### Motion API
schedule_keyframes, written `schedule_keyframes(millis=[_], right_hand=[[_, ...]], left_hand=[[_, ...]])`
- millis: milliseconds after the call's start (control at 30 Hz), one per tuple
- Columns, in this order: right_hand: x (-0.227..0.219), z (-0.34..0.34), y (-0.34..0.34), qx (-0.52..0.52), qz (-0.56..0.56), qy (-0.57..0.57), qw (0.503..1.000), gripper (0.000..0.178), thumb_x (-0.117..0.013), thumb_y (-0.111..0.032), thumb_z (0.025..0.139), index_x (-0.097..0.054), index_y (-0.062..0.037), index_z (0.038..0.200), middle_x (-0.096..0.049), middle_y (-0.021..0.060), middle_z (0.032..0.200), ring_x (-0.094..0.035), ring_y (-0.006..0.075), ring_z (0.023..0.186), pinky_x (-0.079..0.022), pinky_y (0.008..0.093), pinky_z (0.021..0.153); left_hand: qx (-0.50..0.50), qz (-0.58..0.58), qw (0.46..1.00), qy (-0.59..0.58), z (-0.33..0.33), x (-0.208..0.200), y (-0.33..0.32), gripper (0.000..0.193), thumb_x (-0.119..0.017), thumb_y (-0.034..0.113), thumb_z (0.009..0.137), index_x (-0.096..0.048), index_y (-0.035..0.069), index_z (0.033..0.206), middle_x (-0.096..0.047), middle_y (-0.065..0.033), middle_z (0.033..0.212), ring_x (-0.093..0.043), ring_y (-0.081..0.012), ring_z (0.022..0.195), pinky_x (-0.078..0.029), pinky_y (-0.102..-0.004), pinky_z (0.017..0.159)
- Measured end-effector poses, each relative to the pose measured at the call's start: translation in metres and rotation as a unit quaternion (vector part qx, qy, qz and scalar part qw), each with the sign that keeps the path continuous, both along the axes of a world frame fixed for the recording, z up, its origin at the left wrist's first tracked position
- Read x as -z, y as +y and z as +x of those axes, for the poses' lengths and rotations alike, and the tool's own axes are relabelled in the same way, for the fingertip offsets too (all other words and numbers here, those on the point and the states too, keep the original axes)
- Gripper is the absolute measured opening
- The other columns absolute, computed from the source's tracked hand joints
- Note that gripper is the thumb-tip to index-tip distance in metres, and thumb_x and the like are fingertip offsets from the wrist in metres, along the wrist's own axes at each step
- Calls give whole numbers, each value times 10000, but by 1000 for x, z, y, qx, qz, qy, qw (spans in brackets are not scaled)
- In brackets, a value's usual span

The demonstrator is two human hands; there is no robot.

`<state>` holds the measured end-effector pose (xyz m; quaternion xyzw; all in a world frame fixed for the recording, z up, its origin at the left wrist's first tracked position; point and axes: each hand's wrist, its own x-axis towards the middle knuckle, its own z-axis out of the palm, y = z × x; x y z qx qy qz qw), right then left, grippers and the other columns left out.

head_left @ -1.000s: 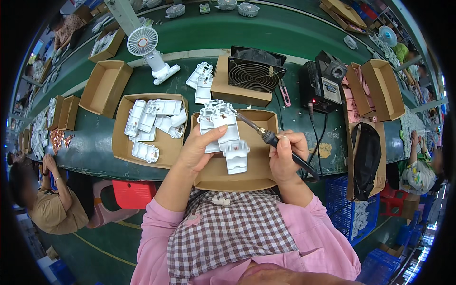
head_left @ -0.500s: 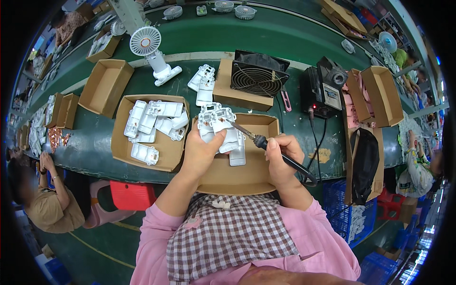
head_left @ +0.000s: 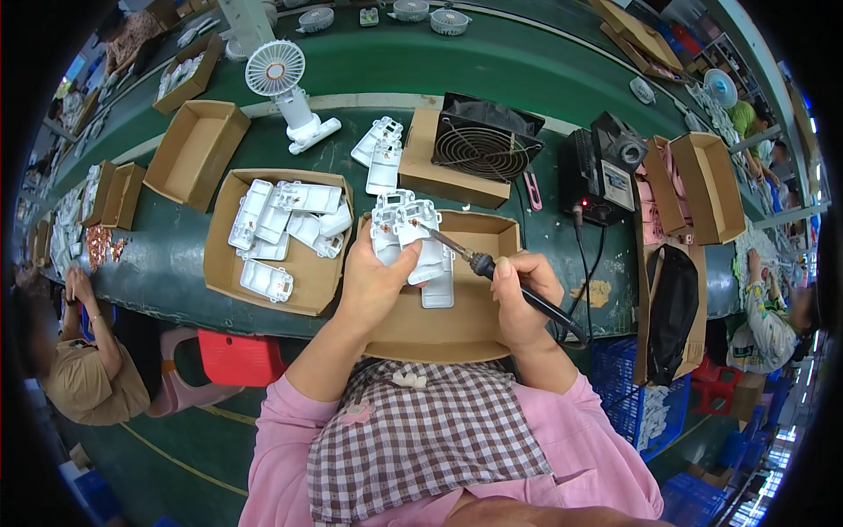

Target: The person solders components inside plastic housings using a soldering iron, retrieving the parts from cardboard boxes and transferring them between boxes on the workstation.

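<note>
My left hand (head_left: 373, 283) is closed on white plastic housings (head_left: 406, 235), which overlap and carry small copper-coloured contacts. My right hand (head_left: 525, 297) grips the black handle of a soldering iron (head_left: 546, 307) like a pen. Its metal tip slants up to the left and meets the held housings near a contact; whether it touches is too small to tell. Below them is an open cardboard box (head_left: 474, 329), with another white housing (head_left: 438, 293) partly hidden by the held ones. A cardboard box (head_left: 307, 299) to the left contains several more white housings (head_left: 303, 198).
Beyond the hands, a black fan (head_left: 487, 145) rests on cardboard beside loose housings (head_left: 385, 158). A white handheld fan (head_left: 285, 88) stands far left. The black soldering station (head_left: 597, 171) is at right, its cable trailing near my right hand. A co-worker (head_left: 92, 360) sits at left.
The view has shifted slightly. Both hands keep nearly the same pose, with the iron's tip still at the held housings.
</note>
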<state>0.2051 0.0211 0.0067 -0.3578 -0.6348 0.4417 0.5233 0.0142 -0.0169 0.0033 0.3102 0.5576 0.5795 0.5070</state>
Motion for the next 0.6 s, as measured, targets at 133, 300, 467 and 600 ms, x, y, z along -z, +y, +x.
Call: schedule_keyframes(millis=[133,300,467,600], right_hand=[[0,-1,0,1,-10,6,1000,112,-611,-54,872,-530,-11,808,-552,24,660,-466,52,546,-374,200,497],[-2,-1,-1,1,-29,19,999,113,-645,-64,857,-560,-4,813,-569,8,666,-467,37,571,-377,200,515],[-2,-2,-1,2,-28,21,999,119,-648,-69,856,-560,-3,810,-572,10,668,-469,37,576,-381,202,520],[0,-1,-1,1,-25,19,1000,119,-646,-69,858,-559,-2,812,-575,12,673,-473,39,575,-382,203,519]], left_hand=[[-2,3,1000,23,-1,2,-1,255,-628,75,843,-552,19,1080,-628,-40,960,-587,-109,817,-485,-273,730],[-3,4,1000,8,0,-1,-1,253,-624,70,846,-550,16,1082,-628,-42,959,-586,-105,820,-487,-270,729],[-4,11,1000,9,0,-1,-1,251,-619,58,848,-546,13,1084,-626,-42,955,-587,-100,809,-497,-268,705],[-1,0,1000,-5,0,-3,-2,244,-616,47,851,-547,13,1082,-627,-40,953,-588,-95,802,-497,-264,700]])
